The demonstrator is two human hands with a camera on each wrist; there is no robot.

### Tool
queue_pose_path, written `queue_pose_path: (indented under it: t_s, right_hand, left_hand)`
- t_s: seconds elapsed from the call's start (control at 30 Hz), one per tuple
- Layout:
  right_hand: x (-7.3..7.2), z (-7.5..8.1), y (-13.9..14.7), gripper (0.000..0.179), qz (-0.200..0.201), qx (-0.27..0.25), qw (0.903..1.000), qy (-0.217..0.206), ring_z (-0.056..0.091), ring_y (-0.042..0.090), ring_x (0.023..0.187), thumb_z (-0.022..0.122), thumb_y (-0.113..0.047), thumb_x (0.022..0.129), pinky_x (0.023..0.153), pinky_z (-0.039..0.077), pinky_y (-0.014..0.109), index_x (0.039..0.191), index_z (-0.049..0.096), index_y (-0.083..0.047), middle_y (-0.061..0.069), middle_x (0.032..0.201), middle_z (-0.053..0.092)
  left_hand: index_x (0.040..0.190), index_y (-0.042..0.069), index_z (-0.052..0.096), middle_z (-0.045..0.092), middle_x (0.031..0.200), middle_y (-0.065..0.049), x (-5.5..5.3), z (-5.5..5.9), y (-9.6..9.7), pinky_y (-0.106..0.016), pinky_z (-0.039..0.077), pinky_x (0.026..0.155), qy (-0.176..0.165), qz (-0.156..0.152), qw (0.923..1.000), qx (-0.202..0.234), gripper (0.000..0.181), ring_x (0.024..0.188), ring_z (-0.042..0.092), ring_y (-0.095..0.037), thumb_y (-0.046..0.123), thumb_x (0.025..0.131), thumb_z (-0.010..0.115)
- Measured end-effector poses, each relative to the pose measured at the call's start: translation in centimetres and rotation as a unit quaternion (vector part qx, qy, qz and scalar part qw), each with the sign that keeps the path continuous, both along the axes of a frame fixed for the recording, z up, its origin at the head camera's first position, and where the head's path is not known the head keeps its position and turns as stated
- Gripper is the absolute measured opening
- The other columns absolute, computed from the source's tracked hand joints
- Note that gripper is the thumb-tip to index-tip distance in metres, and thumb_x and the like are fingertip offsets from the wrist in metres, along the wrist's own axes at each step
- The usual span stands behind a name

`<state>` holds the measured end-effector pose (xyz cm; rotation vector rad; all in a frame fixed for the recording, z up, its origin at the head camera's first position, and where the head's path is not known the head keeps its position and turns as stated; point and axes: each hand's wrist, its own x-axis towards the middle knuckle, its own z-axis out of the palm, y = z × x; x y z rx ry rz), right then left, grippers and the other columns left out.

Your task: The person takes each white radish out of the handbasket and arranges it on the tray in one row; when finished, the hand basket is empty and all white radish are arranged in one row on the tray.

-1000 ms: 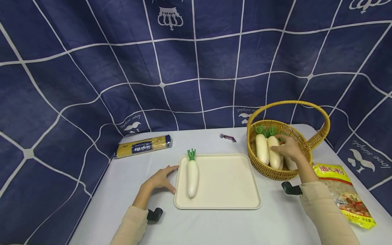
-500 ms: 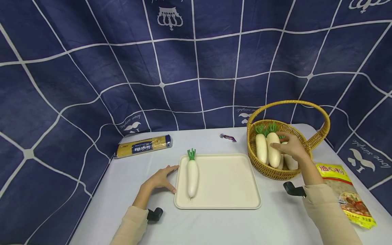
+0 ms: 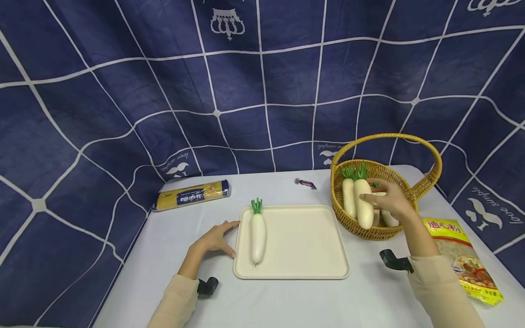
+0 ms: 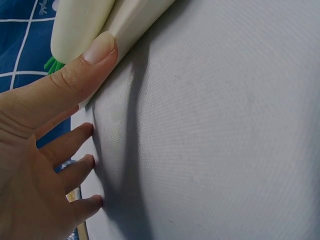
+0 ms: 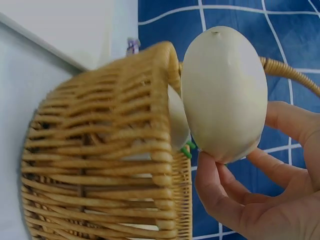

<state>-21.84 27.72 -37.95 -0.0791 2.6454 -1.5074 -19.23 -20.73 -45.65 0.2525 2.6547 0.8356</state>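
Note:
My right hand (image 3: pixel 391 199) holds a white radish (image 3: pixel 363 207) with green leaves over the wicker basket (image 3: pixel 369 235). In the right wrist view, thumb and fingers grip the radish (image 5: pixel 225 95), its blunt end toward the camera, just above the basket's rim. Other white radishes (image 3: pixel 349 198) lie in the basket, partly hidden by the held one and the hand. On the left, my left hand (image 3: pixel 215 239) touches the edge of a cream tray (image 3: pixel 303 241) with spread fingers. One radish (image 3: pixel 258 239) lies lengthwise along the tray's left side.
A yellow pasta packet (image 3: pixel 192 196) lies at the back left. Behind the tray is a small purple wrapped candy (image 3: pixel 305 183). A yellow-and-red food bag (image 3: pixel 463 262) lies beside the right forearm. The basket's tall handle (image 3: pixel 385 136) arches over it.
The right hand has raised the radish from among the others in the basket, its lower end now overlapping the front rim. The left hand and tray have stayed put.

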Motion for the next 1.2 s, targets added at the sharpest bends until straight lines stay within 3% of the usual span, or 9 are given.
queue_pose_path:
  t_s: [0.4,0.67,1.0,1.2]
  right_hand:
    - [1.9,-0.3,-1.6,0.073,0.014,0.008,0.9998,0.01,0.044,0.049,0.114,0.068,-0.025,0.086,0.075,0.054,0.038,0.142,0.032,0.004,0.037,0.128,0.041]
    - [3.1,-0.8,-2.7,0.072,0.022,-0.006,0.9997,0.006,0.048,0.047,0.111,0.068,-0.023,0.086,0.072,0.055,0.036,0.142,0.031,0.003,0.035,0.127,0.041]
    - [4.0,-1.3,-4.3,0.067,0.043,-0.03,0.9985,0.019,0.058,0.032,0.095,0.069,-0.017,0.084,0.067,0.053,0.029,0.139,0.036,0.003,0.033,0.122,0.045]
    - [4.1,-1.9,-4.9,0.066,0.048,-0.043,0.9977,0.024,0.058,0.034,0.095,0.069,-0.014,0.083,0.067,0.054,0.029,0.138,0.036,0.004,0.033,0.121,0.046]
  left_hand:
    - [0.14,0.011,0.045,0.035,0.146,-0.025,-0.1,0.1,0.0,-0.063,0.025,0.107,-0.002,0.002,1.0,-0.002,0.104,0.136,0.027,-0.044,0.023,0.048,0.091]
    - [0.14,0.011,0.045,0.035,0.146,-0.024,-0.1,0.0,0.0,-0.063,0.025,0.107,-0.002,0.003,1.0,-0.002,0.104,0.136,0.026,-0.044,0.022,0.048,0.091]
    - [0.14,0.012,0.045,0.035,0.146,-0.024,0.0,-0.2,-0.1,-0.064,0.025,0.106,0.001,0.003,1.0,0.0,0.104,0.136,0.026,-0.044,0.023,0.048,0.092]
    - [0.14,0.012,0.045,0.036,0.146,-0.023,0.0,-0.1,0.0,-0.064,0.024,0.106,0.0,0.004,1.0,0.001,0.104,0.136,0.026,-0.045,0.022,0.048,0.091]
